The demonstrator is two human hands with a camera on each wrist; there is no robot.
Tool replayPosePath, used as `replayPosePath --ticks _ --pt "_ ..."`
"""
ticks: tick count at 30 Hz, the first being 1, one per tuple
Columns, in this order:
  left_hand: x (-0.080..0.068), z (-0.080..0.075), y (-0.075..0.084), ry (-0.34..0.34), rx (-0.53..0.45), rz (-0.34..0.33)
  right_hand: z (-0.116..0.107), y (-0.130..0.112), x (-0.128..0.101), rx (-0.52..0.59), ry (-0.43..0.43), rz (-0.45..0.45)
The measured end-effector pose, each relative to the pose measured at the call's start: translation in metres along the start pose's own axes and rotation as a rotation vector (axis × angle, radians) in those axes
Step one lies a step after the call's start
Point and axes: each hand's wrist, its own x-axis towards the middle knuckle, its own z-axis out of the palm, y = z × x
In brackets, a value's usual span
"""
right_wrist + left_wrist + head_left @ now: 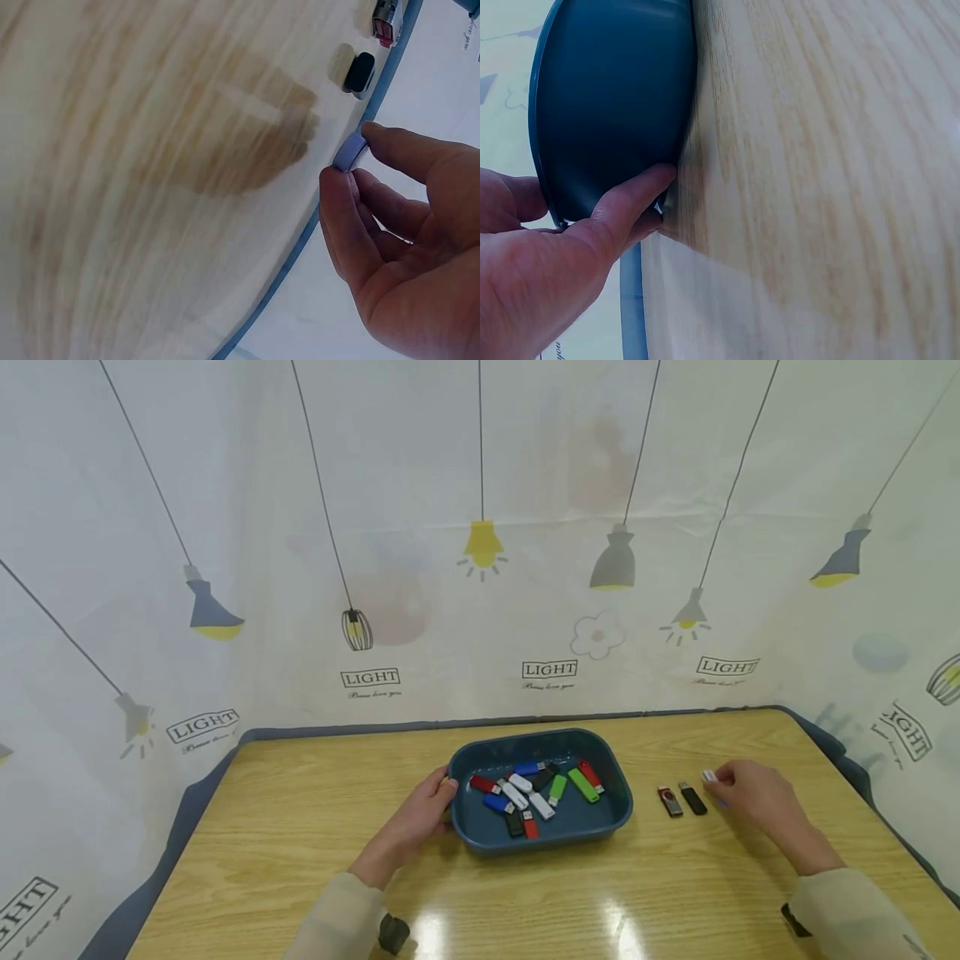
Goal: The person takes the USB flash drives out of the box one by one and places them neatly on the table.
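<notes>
Pale blue-violet with a white end: small stick [710, 776] pinched between thumb and fingertips of the right hand [752, 793], held just above the wooden table [300, 827], right of a black stick [692, 798] and a red one [670, 801] lying side by side. Head view shows only its white end; right wrist view shows the rounded bluish end [350, 152] squeezed between thumb and forefinger. Left hand [417, 814] grasps the near left rim of the dark blue tray [611, 777], which holds a jumble of coloured sticks [536, 793]. Left wrist view shows fingers [630, 199] curled under the tray's outer wall [607, 97], thumb over the rim.
</notes>
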Motion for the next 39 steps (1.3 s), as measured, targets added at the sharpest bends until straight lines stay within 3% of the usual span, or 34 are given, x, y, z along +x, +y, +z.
replayPosePath --ticks 8,23,30,34,39 --pt "-0.001 0.001 0.000 -0.010 -0.003 0.006 0.005 0.000 -0.002 -0.007 -0.009 -0.004" --pt "-0.002 0.001 0.001 -0.006 -0.001 -0.004 0.004 -0.002 0.000 -0.020 -0.069 0.067" --pt "-0.001 0.001 0.001 -0.022 -0.018 0.010 -0.001 -0.004 -0.001 -0.063 -0.045 0.039" --pt "-0.001 0.001 0.001 -0.023 -0.023 0.010 -0.010 -0.016 -0.003 -0.111 -0.031 0.015" --pt "-0.002 0.000 0.001 -0.012 -0.014 0.002 -0.013 -0.042 -0.011 -0.127 0.050 -0.038"
